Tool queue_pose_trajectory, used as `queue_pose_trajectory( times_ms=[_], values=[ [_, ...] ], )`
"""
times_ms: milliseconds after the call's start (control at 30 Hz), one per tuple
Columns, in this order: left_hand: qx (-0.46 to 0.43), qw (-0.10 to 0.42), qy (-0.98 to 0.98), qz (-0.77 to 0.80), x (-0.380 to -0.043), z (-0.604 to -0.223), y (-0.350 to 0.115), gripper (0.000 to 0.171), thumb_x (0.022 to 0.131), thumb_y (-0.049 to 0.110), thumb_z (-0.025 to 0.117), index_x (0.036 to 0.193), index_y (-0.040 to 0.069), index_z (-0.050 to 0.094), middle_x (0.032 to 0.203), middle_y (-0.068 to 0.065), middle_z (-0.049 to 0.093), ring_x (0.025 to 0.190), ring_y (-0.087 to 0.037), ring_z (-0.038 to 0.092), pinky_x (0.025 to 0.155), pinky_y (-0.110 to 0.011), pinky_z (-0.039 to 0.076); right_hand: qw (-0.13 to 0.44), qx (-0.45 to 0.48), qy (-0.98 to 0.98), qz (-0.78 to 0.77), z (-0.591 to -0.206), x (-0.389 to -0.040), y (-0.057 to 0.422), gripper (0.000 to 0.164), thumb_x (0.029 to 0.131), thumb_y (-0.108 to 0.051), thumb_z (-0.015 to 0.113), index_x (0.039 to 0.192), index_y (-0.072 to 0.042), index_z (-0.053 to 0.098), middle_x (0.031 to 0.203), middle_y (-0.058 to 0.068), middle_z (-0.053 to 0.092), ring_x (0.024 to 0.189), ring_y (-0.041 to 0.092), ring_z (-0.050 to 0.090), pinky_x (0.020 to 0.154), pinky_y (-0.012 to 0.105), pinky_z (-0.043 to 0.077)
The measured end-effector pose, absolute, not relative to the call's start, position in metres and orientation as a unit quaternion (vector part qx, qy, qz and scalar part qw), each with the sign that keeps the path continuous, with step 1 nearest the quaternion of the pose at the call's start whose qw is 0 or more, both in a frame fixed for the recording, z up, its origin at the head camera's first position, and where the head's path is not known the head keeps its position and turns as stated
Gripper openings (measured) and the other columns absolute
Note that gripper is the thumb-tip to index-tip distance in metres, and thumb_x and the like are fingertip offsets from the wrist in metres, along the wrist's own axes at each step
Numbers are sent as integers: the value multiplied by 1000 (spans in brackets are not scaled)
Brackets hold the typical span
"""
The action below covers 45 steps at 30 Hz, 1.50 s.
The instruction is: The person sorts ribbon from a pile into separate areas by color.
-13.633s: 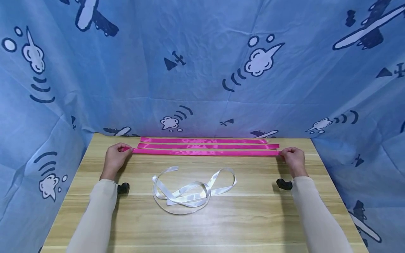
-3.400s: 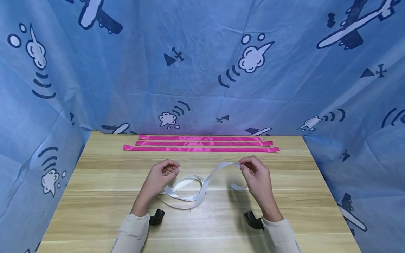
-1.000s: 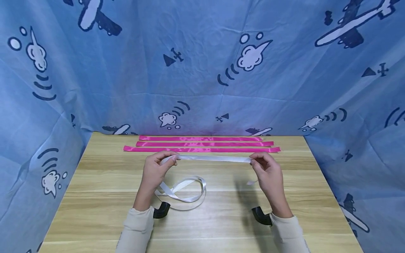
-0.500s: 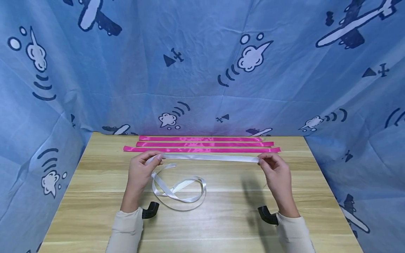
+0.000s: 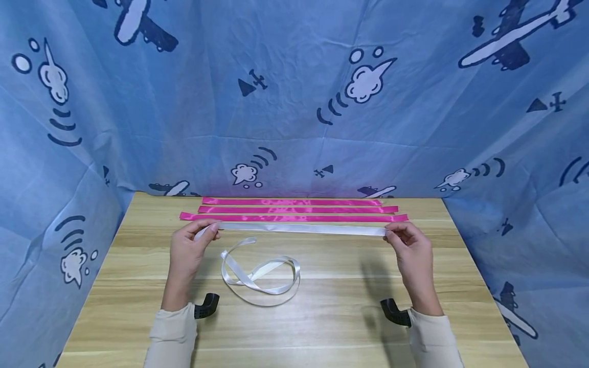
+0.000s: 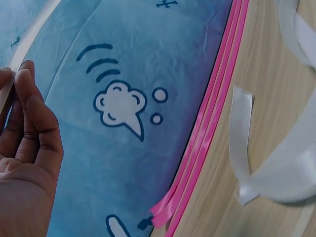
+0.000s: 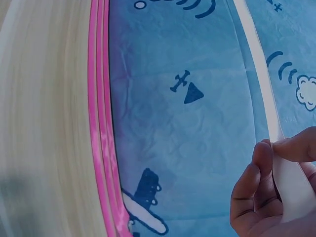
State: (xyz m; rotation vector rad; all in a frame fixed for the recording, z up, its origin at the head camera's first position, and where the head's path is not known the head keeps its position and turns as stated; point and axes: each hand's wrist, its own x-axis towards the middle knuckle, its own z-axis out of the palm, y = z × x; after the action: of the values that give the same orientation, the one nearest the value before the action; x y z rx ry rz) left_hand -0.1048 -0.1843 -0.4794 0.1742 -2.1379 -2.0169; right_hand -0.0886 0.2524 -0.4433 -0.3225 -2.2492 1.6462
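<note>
A white satin ribbon (image 5: 301, 228) is stretched nearly straight between my two hands, just in front of the pink ribbons in the head view. My left hand (image 5: 190, 250) pinches it near the left between thumb and fingers; in the left wrist view the strip (image 6: 30, 42) runs up from those fingertips. At the right, my right hand (image 5: 412, 255) pinches the ribbon too, and in the right wrist view its tail (image 7: 294, 190) passes down across the palm. Between my forearms, more white ribbon (image 5: 276, 290) lies in loose loops on the wooden table.
Three pink ribbons (image 5: 299, 218) lie side by side along the table's back edge. Behind them hangs a blue cloth (image 5: 285, 112) printed with planes and clouds, which also closes off both sides. The wooden table (image 5: 294, 332) extends toward me. A black wrist mount (image 5: 208, 305) juts from my left sleeve.
Earlier my hands laid out the front pink ribbon, then my right hand lifted white ribbon from the table. Over the last second both hands have moved apart, lengthening the taut white stretch.
</note>
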Motion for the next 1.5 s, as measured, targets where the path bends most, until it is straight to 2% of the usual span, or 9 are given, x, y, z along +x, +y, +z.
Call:
queue_pose_trajectory(
  times_ms=[167,367,533,833,933,1133,1300,1500],
  values=[
    [75,105,-725,-677,-104,-483,-194,19,98,9,73,108,-7,75,75,9,74,77,-3,72,76,-17,57,167,-129,-769,603,-444,-90,256,12,98,8,63,108,14,66,90,-8,69,80,6,67,77,14,57],
    [96,110,-720,-679,-103,-486,-203,14,99,11,72,106,0,77,75,8,74,74,-4,70,68,-18,53,167,-144,-768,601,-447,-92,262,12,98,7,64,108,12,67,92,-7,69,80,5,68,76,15,57],
    [117,118,-708,-687,-104,-490,-210,14,99,12,73,105,0,76,74,8,74,72,-3,70,68,-16,54,161,-160,-767,600,-451,-95,265,10,98,6,65,106,8,68,95,-6,69,81,6,70,76,15,57],
    [140,130,-694,-695,-106,-500,-218,12,98,11,75,103,1,77,75,5,75,71,-5,70,71,-16,57,155,-168,-800,555,-458,-98,270,14,99,1,65,111,8,68,89,-10,65,77,3,65,76,12,56],
    [141,128,-689,-699,-108,-502,-220,9,98,10,74,101,2,77,73,11,73,70,-5,70,69,-16,57,152,-173,-807,544,-460,-100,272,15,100,-1,65,112,7,69,91,-9,65,78,3,65,76,12,56],
    [154,116,-696,-692,-112,-508,-222,9,97,7,74,102,-1,76,72,11,72,68,-2,68,69,-16,57,152,-178,-808,540,-464,-107,275,14,100,-2,66,111,7,68,88,-10,65,78,4,64,74,14,55],
    [169,94,-715,-672,-117,-511,-225,9,97,10,75,102,3,74,70,15,71,70,0,67,71,-16,57,159,-187,-803,543,-469,-113,278,8,99,0,67,106,2,71,86,-9,65,76,5,64,72,15,55],
    [183,53,-723,-664,-122,-514,-228,18,98,13,75,109,-1,73,76,13,73,74,-2,67,74,-18,57,157,-203,-800,542,-475,-119,279,4,97,0,69,100,-2,70,83,-10,63,75,4,62,71,14,54]
  ],
)
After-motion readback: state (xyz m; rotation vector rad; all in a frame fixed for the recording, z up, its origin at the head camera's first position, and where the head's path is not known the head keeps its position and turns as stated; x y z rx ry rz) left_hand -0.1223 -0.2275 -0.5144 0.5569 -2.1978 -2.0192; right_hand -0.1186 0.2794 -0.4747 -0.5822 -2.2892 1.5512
